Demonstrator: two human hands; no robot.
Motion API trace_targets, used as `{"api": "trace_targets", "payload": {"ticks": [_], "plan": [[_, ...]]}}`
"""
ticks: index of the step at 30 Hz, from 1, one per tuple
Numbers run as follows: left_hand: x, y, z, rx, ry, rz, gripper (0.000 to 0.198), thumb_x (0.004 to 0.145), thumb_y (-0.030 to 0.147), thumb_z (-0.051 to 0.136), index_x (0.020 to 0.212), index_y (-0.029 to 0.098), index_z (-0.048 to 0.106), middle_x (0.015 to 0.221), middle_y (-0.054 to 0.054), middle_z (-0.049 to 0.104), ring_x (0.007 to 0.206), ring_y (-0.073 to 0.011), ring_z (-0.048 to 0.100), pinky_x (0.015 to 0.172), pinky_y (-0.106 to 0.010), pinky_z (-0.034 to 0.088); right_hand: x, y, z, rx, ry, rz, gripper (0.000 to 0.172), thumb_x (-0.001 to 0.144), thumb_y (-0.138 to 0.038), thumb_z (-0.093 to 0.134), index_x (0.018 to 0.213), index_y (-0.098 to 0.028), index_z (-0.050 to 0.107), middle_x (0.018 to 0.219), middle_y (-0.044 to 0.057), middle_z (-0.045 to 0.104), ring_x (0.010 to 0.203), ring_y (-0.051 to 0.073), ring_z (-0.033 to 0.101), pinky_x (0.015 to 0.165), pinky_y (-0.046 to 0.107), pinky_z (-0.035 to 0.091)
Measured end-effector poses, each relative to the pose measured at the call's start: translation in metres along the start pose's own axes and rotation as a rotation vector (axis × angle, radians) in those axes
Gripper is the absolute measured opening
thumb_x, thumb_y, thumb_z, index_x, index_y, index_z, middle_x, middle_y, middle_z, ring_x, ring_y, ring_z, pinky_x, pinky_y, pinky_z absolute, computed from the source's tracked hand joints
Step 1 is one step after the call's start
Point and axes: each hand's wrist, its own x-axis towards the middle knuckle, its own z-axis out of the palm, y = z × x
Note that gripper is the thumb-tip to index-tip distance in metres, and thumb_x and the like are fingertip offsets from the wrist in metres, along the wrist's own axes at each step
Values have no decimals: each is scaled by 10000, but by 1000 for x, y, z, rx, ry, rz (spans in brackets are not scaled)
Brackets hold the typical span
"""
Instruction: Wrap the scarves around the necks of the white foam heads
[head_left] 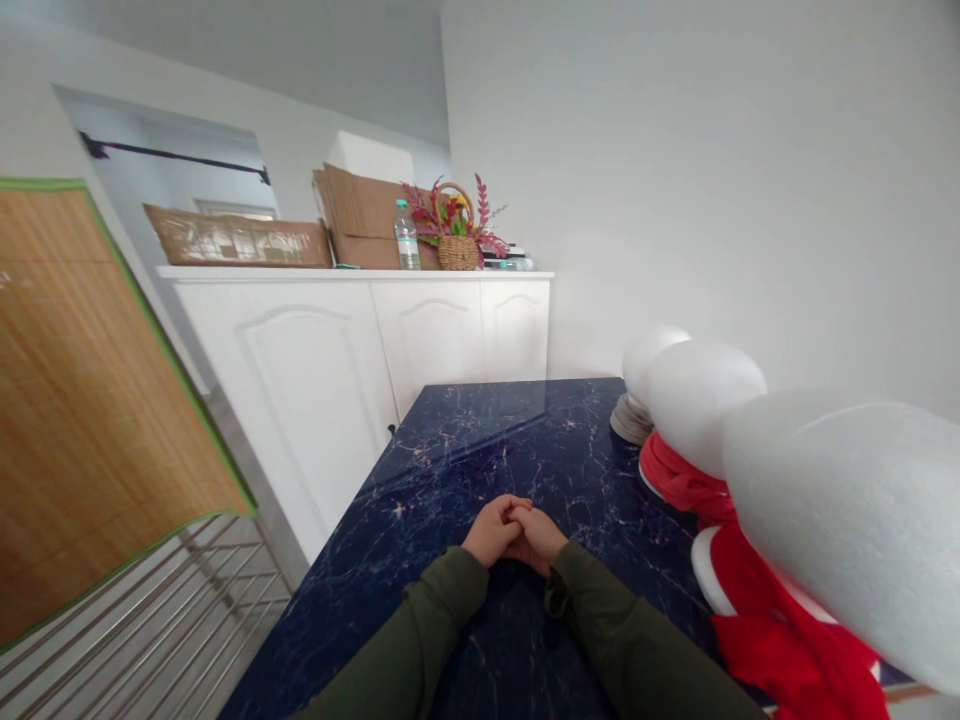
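My left hand (492,529) and my right hand (538,538) are clasped together over the dark blue marbled table (480,440). Their fingers fold around each other, and no object shows between them. Olive sleeves cover both forearms. Along the table's right side stand white rounded foam heads: a small one at the back (652,358), a middle one (705,400) and a large one in front (847,510). Grey cloth (631,420) lies round the base of the back one. Red cloth (682,475) wraps the middle one's base, and more red cloth (802,650) hangs below the front one.
A white cabinet (300,390) stands beyond the table, bearing cardboard boxes (364,220), a plastic bottle (406,238) and a flower basket (457,252). At the left are a metal rack (217,575) and a bamboo mat (90,400). A white wall rises at the right.
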Motion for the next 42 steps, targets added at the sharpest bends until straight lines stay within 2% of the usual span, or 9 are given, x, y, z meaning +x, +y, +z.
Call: {"api": "trace_targets", "payload": {"ticks": [9, 17, 33, 42], "plan": [[0, 2, 2, 0, -7, -21, 378, 536, -17, 432, 844, 131, 591, 1019, -92, 604, 958, -198, 555, 870, -333, 409, 2, 2, -3, -7, -8, -12, 157, 645, -140, 391, 736, -159, 518, 536, -7, 522, 511, 119, 522, 502, 257, 461], [2, -7, 0, -12, -12, 4, 333, 537, 0, 440, 810, 134, 575, 1035, -94, 594, 970, -197, 547, 870, -329, 410, -2, -1, 0, -20, 11, -11, 127, 638, -166, 422, 736, -154, 503, 582, 1, 536, 542, 125, 535, 544, 281, 461], [1, -2, 1, 50, -12, 18, 325, 547, 8, 437, 816, 132, 572, 1033, -91, 597, 959, -186, 551, 874, -311, 407, 1, 1, -1, -31, 10, -20, 139, 640, -144, 393, 711, -144, 512, 576, 4, 537, 506, 111, 519, 507, 258, 446], [1, -3, 1, 57, -4, 32, 344, 544, 2, 434, 821, 143, 582, 1007, -73, 610, 951, -177, 554, 890, -306, 394, 1, 0, -1, -33, -13, -21, 163, 624, -152, 409, 740, -144, 522, 600, 9, 545, 543, 122, 534, 537, 269, 454]]}}
